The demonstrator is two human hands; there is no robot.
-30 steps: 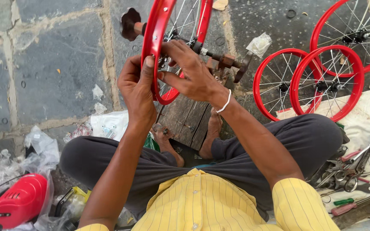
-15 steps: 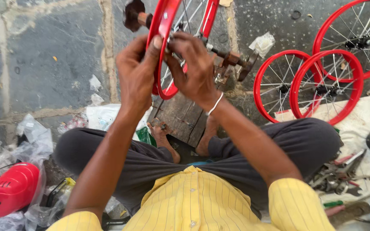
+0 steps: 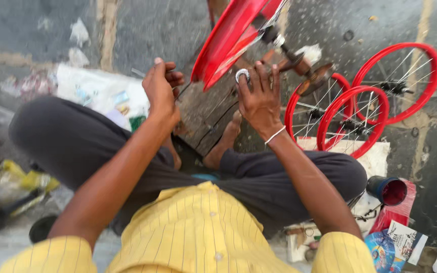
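Sitting cross-legged on the stone floor (image 3: 31,30), the person works on a red wheel rim (image 3: 228,43) that stands tilted in front of the knees, over a worn wooden board (image 3: 206,114). The left hand (image 3: 160,91) is closed in a pinch; something thin and grey, maybe a spoke (image 3: 138,73), sticks out past its fingertips, but it is too blurred to say for sure. The right hand (image 3: 259,98) is half open with the fingers raised toward the lower edge of the rim, and a small silver ring-shaped part (image 3: 242,76) sits at its fingertips, touching them; whether it is really gripped, one cannot tell. The hub with its axle (image 3: 284,50) shows just behind the rim.

To do this step well, it seems best that the right hand keeps the small part steady against the rim while the left brings its thin piece in straight, not at an angle, because the rim leans and could swing. Slow and small movements would help, and the eyes should stay on the contact place.

On the right side, three finished red wheels (image 3: 360,106) lie overlapping on the floor and a white cloth (image 3: 375,156). Near the right knee stands a dark blue cup (image 3: 388,191), and some printed packets (image 3: 395,242) lie beside it.
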